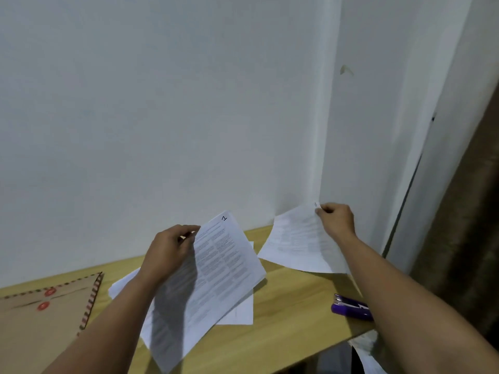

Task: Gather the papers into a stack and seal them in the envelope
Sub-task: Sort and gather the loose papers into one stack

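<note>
Printed sheets (224, 265) lifted; brown envelope (40, 314) flat.

Corner of a plain room, wooden table against the wall

Pale grey-white walls (162, 103) meet at an inside corner (321, 157) right of centre; small peeling fleck (345, 69) on the right-hand wall. Light wood-grain table (291, 306) butts against both walls, its front edge running diagonally at lower right. Brown curtain-like fabric (467, 238) hangs at far right beside a dark vertical strip (405, 201). Soft, even light, faint shadows
</note>
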A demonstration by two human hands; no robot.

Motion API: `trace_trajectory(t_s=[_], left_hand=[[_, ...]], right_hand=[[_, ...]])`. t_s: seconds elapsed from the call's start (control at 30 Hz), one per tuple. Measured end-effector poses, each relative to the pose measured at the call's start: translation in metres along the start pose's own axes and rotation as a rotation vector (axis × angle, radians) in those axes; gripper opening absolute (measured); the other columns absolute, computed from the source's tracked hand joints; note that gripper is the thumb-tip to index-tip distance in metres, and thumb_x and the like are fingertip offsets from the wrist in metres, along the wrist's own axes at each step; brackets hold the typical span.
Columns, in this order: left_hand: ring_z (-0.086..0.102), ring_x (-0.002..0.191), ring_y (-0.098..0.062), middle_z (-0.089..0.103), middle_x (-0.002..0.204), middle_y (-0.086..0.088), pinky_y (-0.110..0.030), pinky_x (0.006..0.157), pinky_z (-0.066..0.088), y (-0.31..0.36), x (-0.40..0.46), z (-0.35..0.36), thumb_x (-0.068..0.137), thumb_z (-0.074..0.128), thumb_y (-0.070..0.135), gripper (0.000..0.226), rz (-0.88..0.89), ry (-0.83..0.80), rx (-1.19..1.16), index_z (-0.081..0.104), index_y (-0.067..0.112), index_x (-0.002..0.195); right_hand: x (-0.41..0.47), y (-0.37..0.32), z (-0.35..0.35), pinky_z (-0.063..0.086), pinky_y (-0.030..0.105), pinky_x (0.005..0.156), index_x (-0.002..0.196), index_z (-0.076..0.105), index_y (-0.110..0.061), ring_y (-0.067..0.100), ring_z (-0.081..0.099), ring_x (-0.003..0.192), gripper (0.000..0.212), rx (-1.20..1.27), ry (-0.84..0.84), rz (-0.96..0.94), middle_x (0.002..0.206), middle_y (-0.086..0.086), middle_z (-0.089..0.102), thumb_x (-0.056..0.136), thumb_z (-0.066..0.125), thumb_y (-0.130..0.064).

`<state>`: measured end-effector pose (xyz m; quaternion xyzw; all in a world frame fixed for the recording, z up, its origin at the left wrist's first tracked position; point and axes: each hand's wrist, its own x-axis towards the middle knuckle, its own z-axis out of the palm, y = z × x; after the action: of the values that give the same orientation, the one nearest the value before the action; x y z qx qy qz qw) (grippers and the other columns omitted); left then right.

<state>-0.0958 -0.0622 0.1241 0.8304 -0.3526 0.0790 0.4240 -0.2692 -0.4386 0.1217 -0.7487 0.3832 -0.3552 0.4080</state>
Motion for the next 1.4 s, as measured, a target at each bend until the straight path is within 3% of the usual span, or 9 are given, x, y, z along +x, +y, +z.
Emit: trace_trajectory(t_s=[0.13, 0.23, 0.37, 0.43, 0.6, 0.73, 0.93, 1.23, 1.4], left_hand=[[0.066, 0.082, 0.001, 0.075, 0.097, 0.017, -0.006, 0.068, 0.044, 0.031, -0.011, -0.031, 0.096, 0.067, 0.014, 0.023, 0.049, 0.031, -0.029, 0.078, 0.029, 0.109], [0.066, 0.08, 0.001, 0.075, 0.094, 0.018, -0.01, 0.07, 0.045, 0.052, -0.021, -0.055, 0.095, 0.068, 0.014, 0.022, 0.086, 0.053, -0.057, 0.079, 0.029, 0.108], [0.067, 0.08, -0.002, 0.075, 0.095, 0.017, -0.015, 0.072, 0.048, 0.072, -0.038, -0.083, 0.095, 0.067, 0.014, 0.023, 0.106, 0.082, -0.103, 0.079, 0.028, 0.109], [0.068, 0.078, -0.004, 0.076, 0.094, 0.015, -0.013, 0.069, 0.049, 0.079, -0.044, -0.094, 0.095, 0.067, 0.014, 0.023, 0.108, 0.103, -0.131, 0.079, 0.028, 0.108], [0.07, 0.066, -0.016, 0.077, 0.09, 0.008, -0.029, 0.063, 0.058, 0.094, -0.06, -0.12, 0.096, 0.065, 0.016, 0.024, 0.087, 0.151, -0.203, 0.078, 0.033, 0.107], [0.066, 0.064, -0.007, 0.076, 0.09, 0.009, -0.019, 0.06, 0.053, 0.1, -0.072, -0.128, 0.097, 0.065, 0.018, 0.023, 0.082, 0.165, -0.169, 0.076, 0.036, 0.107], [0.065, 0.068, -0.013, 0.074, 0.09, 0.012, -0.027, 0.062, 0.055, 0.097, -0.081, -0.134, 0.098, 0.064, 0.022, 0.022, 0.039, 0.163, -0.19, 0.075, 0.039, 0.106], [0.068, 0.073, -0.009, 0.075, 0.091, 0.011, -0.018, 0.063, 0.053, 0.094, -0.087, -0.14, 0.098, 0.065, 0.022, 0.02, 0.018, 0.172, -0.183, 0.075, 0.038, 0.105], [0.068, 0.075, -0.009, 0.075, 0.091, 0.009, -0.017, 0.062, 0.053, 0.096, -0.088, -0.14, 0.098, 0.063, 0.022, 0.019, 0.007, 0.149, -0.179, 0.075, 0.036, 0.105]], right_hand=[[-0.022, -0.075, -0.008, 0.049, 0.027, 0.073, 0.088, 0.079, -0.009, 0.021, 0.07, 0.084, 0.017, 0.096, -0.055, -0.189, 0.088, 0.007, 0.078, 0.096, 0.072, -0.023], [-0.04, -0.125, -0.011, 0.047, 0.022, 0.069, 0.089, 0.08, -0.014, 0.008, 0.064, 0.075, 0.012, 0.178, -0.164, -0.303, 0.083, -0.006, 0.075, 0.095, 0.075, -0.024], [-0.073, -0.169, -0.011, 0.047, 0.02, 0.072, 0.1, 0.081, -0.007, 0.004, 0.062, 0.074, 0.014, 0.256, -0.416, -0.376, 0.088, -0.002, 0.074, 0.096, 0.075, -0.019], [-0.087, -0.183, -0.008, 0.047, 0.019, 0.069, 0.1, 0.081, -0.008, 0.002, 0.062, 0.067, 0.015, 0.253, -0.54, -0.362, 0.085, -0.003, 0.073, 0.099, 0.072, -0.021], [-0.12, -0.205, 0.005, 0.05, 0.033, 0.082, 0.109, 0.079, -0.014, 0.018, 0.069, 0.087, 0.021, 0.33, -0.762, -0.182, 0.098, -0.002, 0.077, 0.102, 0.067, -0.03], [-0.14, -0.213, 0.012, 0.058, 0.042, 0.092, 0.115, 0.077, -0.005, 0.026, 0.073, 0.092, 0.026, 0.403, -0.901, -0.14, 0.11, 0.016, 0.078, 0.104, 0.062, -0.023], [-0.156, -0.221, 0.017, 0.058, 0.039, 0.08, 0.128, 0.064, 0.007, 0.031, 0.069, 0.094, 0.038, 0.486, -0.993, -0.085, 0.107, 0.017, 0.072, 0.108, 0.052, -0.023], [-0.167, -0.226, 0.023, 0.061, 0.034, 0.075, 0.121, 0.072, 0.002, 0.029, 0.072, 0.091, 0.031, 0.49, -1.015, -0.143, 0.112, 0.024, 0.075, 0.106, 0.055, -0.02], [-0.171, -0.229, 0.025, 0.057, 0.036, 0.075, 0.108, 0.076, -0.007, 0.026, 0.072, 0.087, 0.027, 0.426, -1.058, -0.114, 0.102, 0.011, 0.075, 0.103, 0.058, -0.026]])
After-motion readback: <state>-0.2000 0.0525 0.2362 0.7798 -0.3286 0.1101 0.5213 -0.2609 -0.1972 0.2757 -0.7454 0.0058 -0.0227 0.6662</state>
